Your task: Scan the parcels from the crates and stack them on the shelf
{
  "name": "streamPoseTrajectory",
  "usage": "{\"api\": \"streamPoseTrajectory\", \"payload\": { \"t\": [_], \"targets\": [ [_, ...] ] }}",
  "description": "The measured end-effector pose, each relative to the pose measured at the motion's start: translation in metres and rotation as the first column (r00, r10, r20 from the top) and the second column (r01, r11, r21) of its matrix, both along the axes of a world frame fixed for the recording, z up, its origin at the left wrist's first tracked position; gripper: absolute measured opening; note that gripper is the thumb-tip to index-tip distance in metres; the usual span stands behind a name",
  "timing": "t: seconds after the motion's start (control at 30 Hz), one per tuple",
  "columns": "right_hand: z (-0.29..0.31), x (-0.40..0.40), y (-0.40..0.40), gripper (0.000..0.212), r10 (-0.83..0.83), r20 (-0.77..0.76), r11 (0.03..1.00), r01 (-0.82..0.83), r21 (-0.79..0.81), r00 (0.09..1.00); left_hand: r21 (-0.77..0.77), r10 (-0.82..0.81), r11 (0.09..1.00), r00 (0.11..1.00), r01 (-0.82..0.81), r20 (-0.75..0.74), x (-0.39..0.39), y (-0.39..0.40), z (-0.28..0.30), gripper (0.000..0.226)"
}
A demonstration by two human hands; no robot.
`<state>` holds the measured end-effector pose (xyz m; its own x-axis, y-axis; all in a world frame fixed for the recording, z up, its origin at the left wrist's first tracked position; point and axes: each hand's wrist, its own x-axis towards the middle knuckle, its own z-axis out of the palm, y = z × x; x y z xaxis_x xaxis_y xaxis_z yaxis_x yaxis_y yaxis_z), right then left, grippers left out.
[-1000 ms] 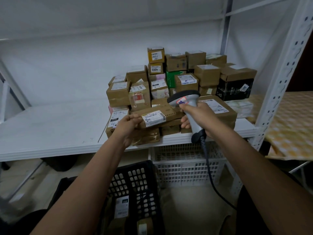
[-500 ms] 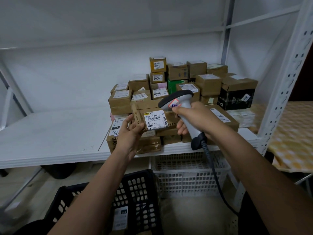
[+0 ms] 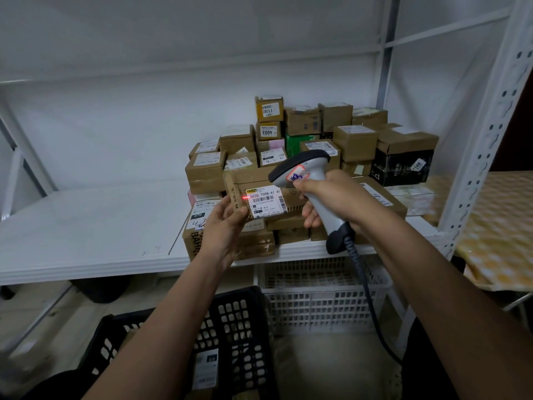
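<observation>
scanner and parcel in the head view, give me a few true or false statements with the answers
1. The right hand grips the scanner by its handle. True.
2. The left hand holds a green parcel. False: it holds a brown cardboard parcel with a white label.
3. A red scanner light falls on the left end of the parcel's label. True.
4. The held parcel lies in the black crate. False: it is held up in front of the stack on the shelf.
5. The scanner is cordless. False: a dark cable runs down from its handle.
</observation>
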<state>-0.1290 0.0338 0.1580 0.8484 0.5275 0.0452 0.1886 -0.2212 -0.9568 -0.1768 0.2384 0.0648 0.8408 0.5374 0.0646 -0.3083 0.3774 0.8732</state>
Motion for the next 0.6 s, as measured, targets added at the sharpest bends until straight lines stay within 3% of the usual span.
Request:
{"api": "streamPoseTrajectory", "payload": {
  "t": [0.47, 0.53, 0.6],
  "targets": [
    [-0.001, 0.002, 0.001, 0.032, 0.002, 0.014, 1.000, -0.002, 0.009, 1.000, -0.029, 0.009, 1.000, 1.000, -0.009, 0.002, 0.001, 0.000, 0.002, 0.049],
    [-0.003, 0.005, 0.000, 0.032, -0.027, 0.012, 0.999, 0.026, 0.048, 1.000, -0.037, 0.038, 0.999, 0.999, -0.036, 0.035, -0.003, 0.008, 0.008, 0.047],
    [-0.008, 0.009, -0.002, 0.031, -0.075, 0.006, 0.994, 0.074, 0.075, 0.997, 0.053, 0.141, 0.988, 0.987, -0.145, 0.075, -0.009, 0.022, 0.017, 0.044]
  ]
}}
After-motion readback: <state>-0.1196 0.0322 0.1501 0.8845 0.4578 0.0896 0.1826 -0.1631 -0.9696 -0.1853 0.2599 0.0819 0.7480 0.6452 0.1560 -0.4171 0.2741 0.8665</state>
